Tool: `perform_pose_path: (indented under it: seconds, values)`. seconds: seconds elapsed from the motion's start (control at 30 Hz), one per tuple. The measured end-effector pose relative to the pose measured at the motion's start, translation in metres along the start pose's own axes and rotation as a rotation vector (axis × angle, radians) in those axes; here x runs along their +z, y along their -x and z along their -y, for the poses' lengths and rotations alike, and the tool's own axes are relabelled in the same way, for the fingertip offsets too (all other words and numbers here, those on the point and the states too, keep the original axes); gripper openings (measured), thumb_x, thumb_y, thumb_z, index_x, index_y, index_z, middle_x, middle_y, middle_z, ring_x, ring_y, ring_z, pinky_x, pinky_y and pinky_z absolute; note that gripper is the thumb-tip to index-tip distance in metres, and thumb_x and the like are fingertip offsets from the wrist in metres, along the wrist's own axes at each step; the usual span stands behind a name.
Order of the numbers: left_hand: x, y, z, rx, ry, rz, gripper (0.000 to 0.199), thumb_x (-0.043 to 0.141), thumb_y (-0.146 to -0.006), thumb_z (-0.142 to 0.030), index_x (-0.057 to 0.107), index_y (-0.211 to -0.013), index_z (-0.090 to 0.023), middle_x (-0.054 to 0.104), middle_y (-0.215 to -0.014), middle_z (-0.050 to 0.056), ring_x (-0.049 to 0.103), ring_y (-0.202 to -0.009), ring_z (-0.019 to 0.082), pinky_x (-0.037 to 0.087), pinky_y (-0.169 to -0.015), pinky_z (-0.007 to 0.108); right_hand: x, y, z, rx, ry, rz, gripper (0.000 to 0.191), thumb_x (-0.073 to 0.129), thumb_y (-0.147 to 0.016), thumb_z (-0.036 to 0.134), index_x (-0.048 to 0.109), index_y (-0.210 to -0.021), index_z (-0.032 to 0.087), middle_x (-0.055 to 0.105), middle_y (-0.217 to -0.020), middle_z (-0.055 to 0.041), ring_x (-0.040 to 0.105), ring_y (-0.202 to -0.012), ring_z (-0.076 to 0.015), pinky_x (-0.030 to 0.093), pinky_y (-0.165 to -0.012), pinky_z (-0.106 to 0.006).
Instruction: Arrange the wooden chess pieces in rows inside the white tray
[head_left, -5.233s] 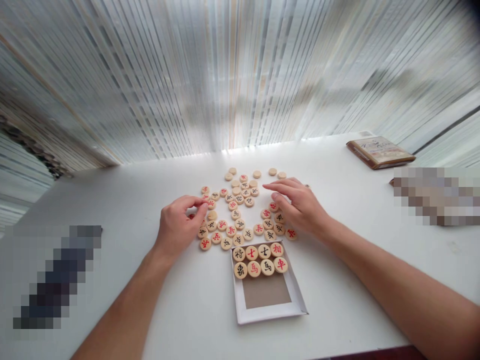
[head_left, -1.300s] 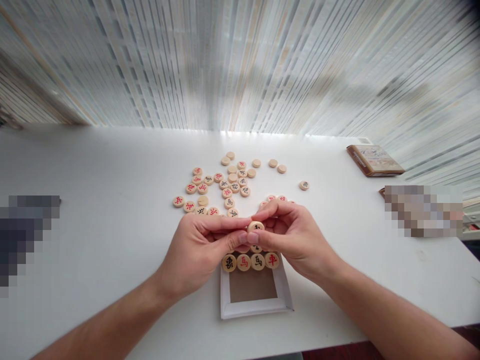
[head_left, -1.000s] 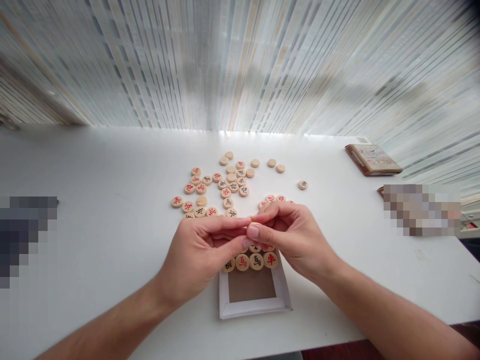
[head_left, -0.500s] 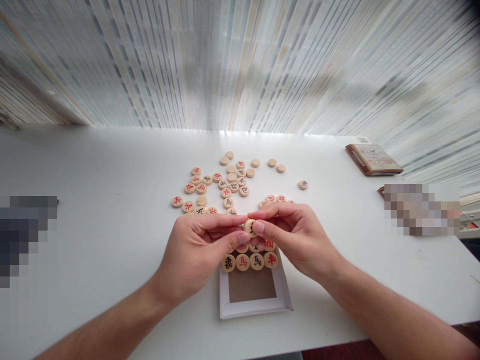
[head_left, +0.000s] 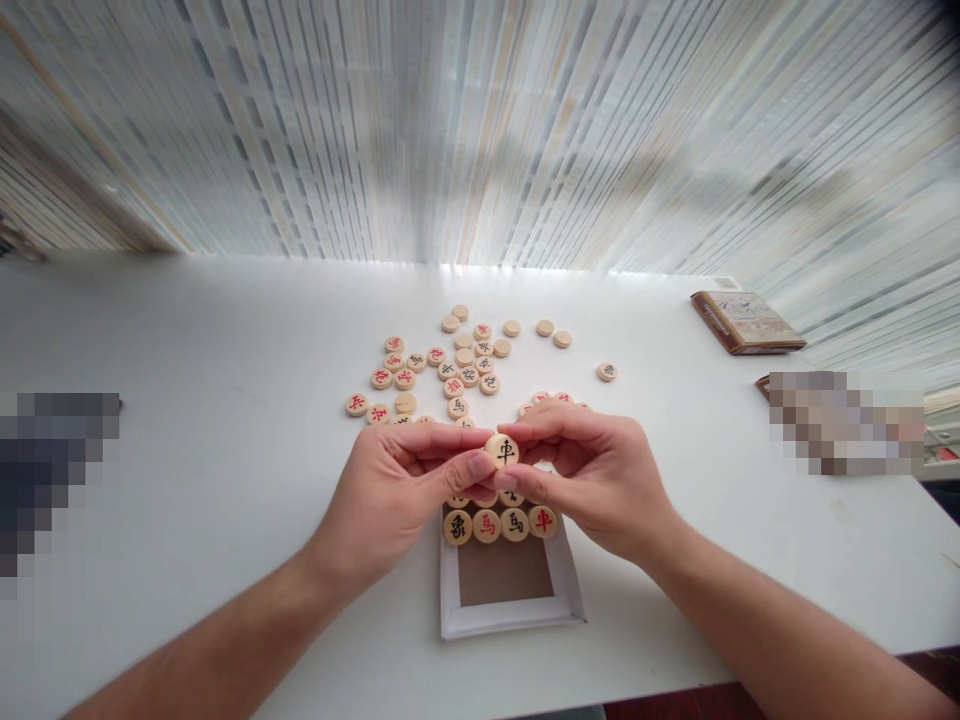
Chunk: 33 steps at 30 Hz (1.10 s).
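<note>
Between the fingertips of both hands is a round wooden Chinese chess piece [head_left: 502, 452], its black character turned toward me. My left hand [head_left: 409, 485] pinches its left side with thumb and forefinger. On the other side, my right hand [head_left: 581, 475] grips it the same way. Below them lies an open white cardboard box [head_left: 514, 622] with a brown bottom. Rows of pieces fill its far part; the nearest row holds a black-marked piece [head_left: 457, 526], a red horse piece [head_left: 487, 525], a black horse piece [head_left: 514, 525] and a red chariot piece [head_left: 542, 521]. My hands cover the farther rows.
Many loose chess pieces [head_left: 469, 376] are scattered on the white table [head_left: 225, 340] beyond my hands, some face down. A lone piece [head_left: 607, 372] lies to their right. A brown-edged box [head_left: 748, 322] sits at the back right, before a striped curtain [head_left: 480, 130].
The held piece has been turned so its black character shows fully. My right thumb has slid off its face to the lower right edge.
</note>
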<state>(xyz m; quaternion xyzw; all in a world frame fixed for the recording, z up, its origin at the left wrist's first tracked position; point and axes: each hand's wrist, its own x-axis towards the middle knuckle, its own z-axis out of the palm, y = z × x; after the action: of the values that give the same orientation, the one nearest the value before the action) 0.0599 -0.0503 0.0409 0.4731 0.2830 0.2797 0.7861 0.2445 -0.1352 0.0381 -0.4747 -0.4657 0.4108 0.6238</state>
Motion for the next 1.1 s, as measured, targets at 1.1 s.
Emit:
perform_pose_path:
  seconds: [1.1]
  values:
    - [0.0034,-0.0010,0.0022,-0.072,0.327,0.151,0.015,0.090,-0.088,-0.022,0.087,-0.103,-0.021,0.087,-0.095,0.004,0.082,-0.087,0.014,0.068,-0.088,0.025,-0.0022,0.0036,-0.0038,-0.459,0.440,0.039,0.046,0.078,-0.092,0.006,0.080,-0.130,0.032,0.068,-0.101,-0.0043,0.068,-0.081,-0.0143,0.060,-0.066,-0.027]
